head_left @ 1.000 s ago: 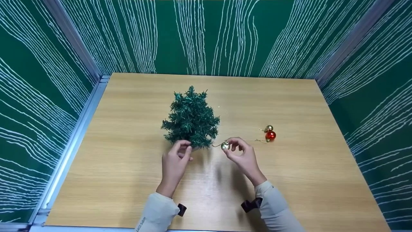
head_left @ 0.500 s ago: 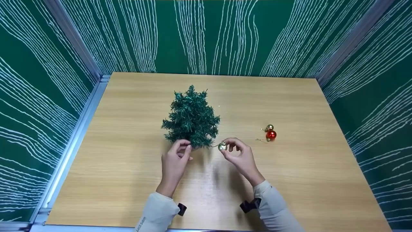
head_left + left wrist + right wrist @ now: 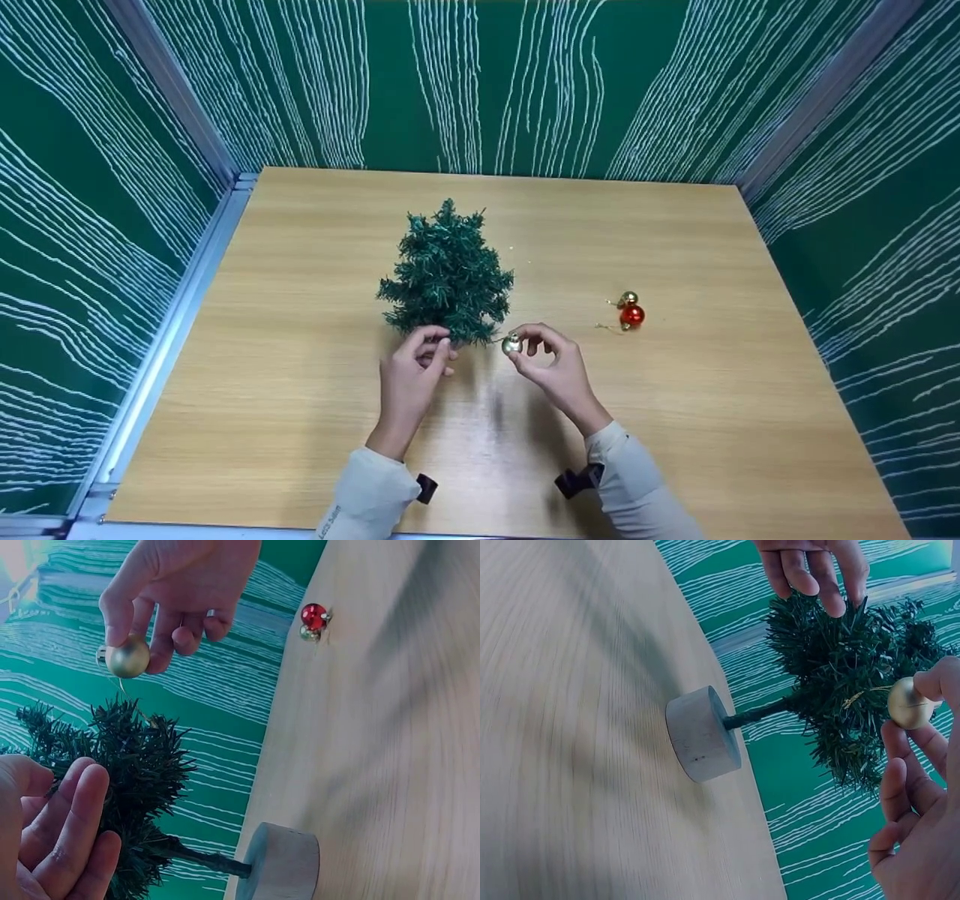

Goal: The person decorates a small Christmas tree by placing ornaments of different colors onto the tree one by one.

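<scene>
My right hand [image 3: 559,371] pinches a small gold bauble [image 3: 512,343] between thumb and fingers, beside the lower right branches of a little artificial Christmas tree [image 3: 446,277]. From the bauble a thin gold string [image 3: 866,695] reaches to the foliage; whether it loops round a twig cannot be made out. At the tree's lower front, my left hand [image 3: 411,375] touches the branches with loosely bent fingers [image 3: 79,817]. Its fingertips are partly hidden against the green in the head view. The tree's round pale base [image 3: 699,733] stands on the table in both wrist views.
Right of the tree, a red bauble [image 3: 632,315] and another small gold bauble [image 3: 628,298] lie close together on the wooden table [image 3: 300,300]. Green panels [image 3: 510,90] with white wavy lines enclose the table at the back and sides.
My right hand has shifted slightly left with the gold bauble, bringing it closer to the tree's branches. The left hand has barely moved, and the tree and the other baubles look the same.
</scene>
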